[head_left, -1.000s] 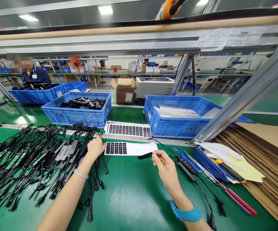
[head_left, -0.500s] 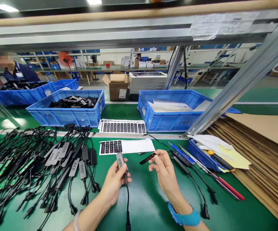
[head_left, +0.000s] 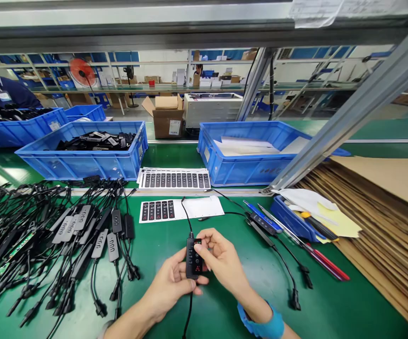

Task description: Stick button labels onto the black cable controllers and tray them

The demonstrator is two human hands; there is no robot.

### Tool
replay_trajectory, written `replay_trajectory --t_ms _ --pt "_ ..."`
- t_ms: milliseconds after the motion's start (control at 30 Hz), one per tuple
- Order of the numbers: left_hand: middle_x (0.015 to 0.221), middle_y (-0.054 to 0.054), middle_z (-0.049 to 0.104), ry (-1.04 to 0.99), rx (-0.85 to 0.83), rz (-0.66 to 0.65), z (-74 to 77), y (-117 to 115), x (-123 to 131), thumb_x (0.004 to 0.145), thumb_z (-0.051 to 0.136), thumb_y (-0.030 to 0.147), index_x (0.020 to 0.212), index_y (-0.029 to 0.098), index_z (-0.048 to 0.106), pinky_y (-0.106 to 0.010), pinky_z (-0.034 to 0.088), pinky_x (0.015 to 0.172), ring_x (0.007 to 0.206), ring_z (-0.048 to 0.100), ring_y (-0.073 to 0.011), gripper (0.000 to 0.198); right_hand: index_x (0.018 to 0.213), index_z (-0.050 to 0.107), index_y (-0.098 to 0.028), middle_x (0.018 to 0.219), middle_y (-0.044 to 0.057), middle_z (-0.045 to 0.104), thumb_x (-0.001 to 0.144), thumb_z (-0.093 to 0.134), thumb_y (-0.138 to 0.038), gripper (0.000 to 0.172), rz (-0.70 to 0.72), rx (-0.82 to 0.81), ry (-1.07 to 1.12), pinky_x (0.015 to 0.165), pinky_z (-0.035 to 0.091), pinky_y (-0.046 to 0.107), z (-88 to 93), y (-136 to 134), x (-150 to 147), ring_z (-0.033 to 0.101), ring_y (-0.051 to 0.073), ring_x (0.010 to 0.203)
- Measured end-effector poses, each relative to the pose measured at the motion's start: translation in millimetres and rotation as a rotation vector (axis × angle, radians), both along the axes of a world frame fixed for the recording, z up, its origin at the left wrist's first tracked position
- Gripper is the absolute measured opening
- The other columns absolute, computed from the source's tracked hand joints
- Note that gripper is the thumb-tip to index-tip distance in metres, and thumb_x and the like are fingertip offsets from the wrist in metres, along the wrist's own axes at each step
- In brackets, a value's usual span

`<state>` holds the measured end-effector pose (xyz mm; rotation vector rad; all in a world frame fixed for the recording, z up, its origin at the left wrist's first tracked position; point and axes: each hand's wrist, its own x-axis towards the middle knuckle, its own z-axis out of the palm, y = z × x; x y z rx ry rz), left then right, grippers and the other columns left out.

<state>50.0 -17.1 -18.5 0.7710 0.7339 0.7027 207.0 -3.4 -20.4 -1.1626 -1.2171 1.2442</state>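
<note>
My left hand [head_left: 177, 280] grips a small black inline controller [head_left: 190, 261] with a cable running out of each end, held upright over the green mat. My right hand [head_left: 218, 259] pinches a black label sticker [head_left: 198, 258] with red and white marks. The sticker lies against the right part of the controller's face; whether it is stuck down I cannot tell. Beyond the hands, a partly used label sheet [head_left: 204, 207] has several black stickers at its left and bare white backing at its right. Behind it sits a stack of full label sheets [head_left: 174, 180].
Many cabled controllers [head_left: 71, 228] are heaped at left. Blue bins hold black casings [head_left: 98, 140] and white paper [head_left: 248, 146]. Pens, tweezers [head_left: 292, 235] and two controllers [head_left: 262, 230] lie at right, beside a small blue tray [head_left: 289, 216] and stacked cardboard [head_left: 366, 221]. A metal post [head_left: 345, 108] slants above.
The hands have come together and the controller has turned, showing its face to me. The sticker, held apart from it before, now lies over the controller's face. The camera view has shifted slightly.
</note>
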Motion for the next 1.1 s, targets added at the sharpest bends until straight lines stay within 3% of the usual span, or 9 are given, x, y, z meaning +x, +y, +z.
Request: replay_trajectory --t_ms 200,733,1100 --pt "0.098 -0.01 0.072 -0.018 -0.028 0.006 -2.6 -1.4 -0.5 0.065 0.084 0.023 0.134 0.019 0.053 -0.034 0.054 0.08 0.095 0.07 -0.0257 0.076 0.088 0.058 -0.02 0.066 -0.004 0.044 0.081 0.066 -0.037 0.02 0.003 -0.009 -0.022 0.041 0.042 0.016 -0.8 -3.3 -3.6 0.044 0.01 0.055" --pt "0.099 -0.011 0.074 -0.065 -0.032 -0.005 -4.3 -1.8 -1.6 0.07 0.081 0.018 0.134 0.019 0.053 -0.032 0.055 0.078 0.095 0.07 -0.0252 0.069 0.088 0.058 -0.02 0.068 -0.004 0.045 0.08 0.067 -0.037 0.02 -0.02 -0.039 -0.013 0.043 0.046 0.018 -1.2 -4.1 -4.6 0.046 0.011 0.058" --pt "0.098 -0.01 0.074 -0.056 -0.056 0.005 -6.2 -0.9 -2.0 0.069 0.081 0.018 0.134 0.02 0.054 -0.033 0.055 0.078 0.095 0.07 -0.0255 0.071 0.088 0.058 -0.02 0.067 -0.004 0.046 0.081 0.067 -0.039 0.023 -0.008 -0.043 0.001 0.039 0.042 0.017 1.2 -4.7 -3.7 0.045 0.01 0.054"
